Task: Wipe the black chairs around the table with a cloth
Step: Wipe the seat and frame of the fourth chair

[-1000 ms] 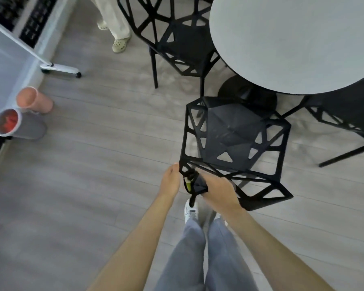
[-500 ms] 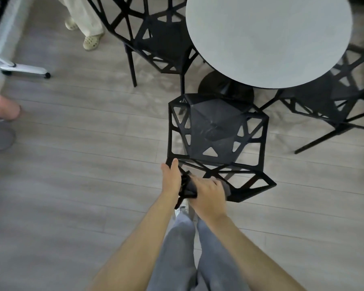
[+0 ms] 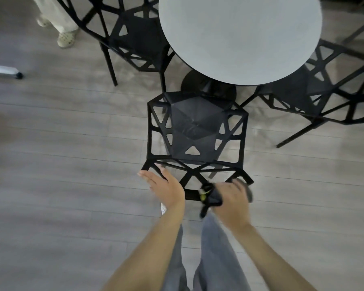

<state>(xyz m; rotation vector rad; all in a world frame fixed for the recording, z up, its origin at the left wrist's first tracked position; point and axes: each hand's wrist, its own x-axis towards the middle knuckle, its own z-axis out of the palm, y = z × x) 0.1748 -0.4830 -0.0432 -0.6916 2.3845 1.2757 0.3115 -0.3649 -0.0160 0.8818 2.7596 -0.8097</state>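
A black lattice chair [image 3: 195, 131] stands right below me, its seat facing the round grey table [image 3: 240, 36]. My left hand [image 3: 166, 187] rests with straight fingers on the left end of the chair's top rail. My right hand [image 3: 231, 198] holds a dark cloth [image 3: 212, 196] with a yellow tag against the right part of that rail; the hand is blurred. Two more black chairs stand by the table, one at the upper left [image 3: 135, 36] and one at the right [image 3: 324, 89].
Another person's legs and light shoe [image 3: 66, 37] stand at the upper left. A white stand foot with a wheel [image 3: 6, 71] lies at the left edge. Grey wood floor lies all around, and the table's black base [image 3: 208, 85] sits beyond the chair.
My right hand has slid the cloth to the right along the top rail. My left hand has stayed on the rail's left end. The view has shifted toward the table.
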